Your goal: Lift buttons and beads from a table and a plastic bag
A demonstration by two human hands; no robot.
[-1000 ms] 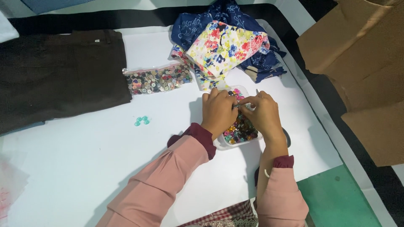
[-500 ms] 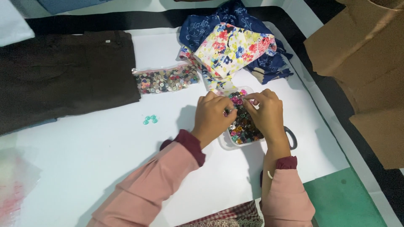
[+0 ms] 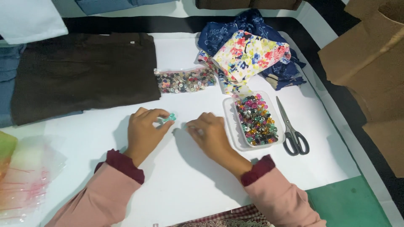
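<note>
Landmark: clear rectangular plastic tray of mixed coloured buttons (image 3: 230,126), sitting on the white sheet (image 3: 189,185).
Left hand (image 3: 143,132): well left of the tray, thumb and fingers pinched on the small teal buttons (image 3: 169,118).
Right hand (image 3: 210,133): just left of the tray, fingers curled down onto the sheet; whether it grips anything, I cannot tell.
Hands: apart.
Scissors with dark handles (image 3: 291,128): just right of the tray.
Clear zip bag of grey-brown buttons (image 3: 185,80): up-left of the tray.
Floral cloth pile (image 3: 248,54): directly behind the tray.
Folded dark brown cloth (image 3: 84,71): far left of it.
</note>
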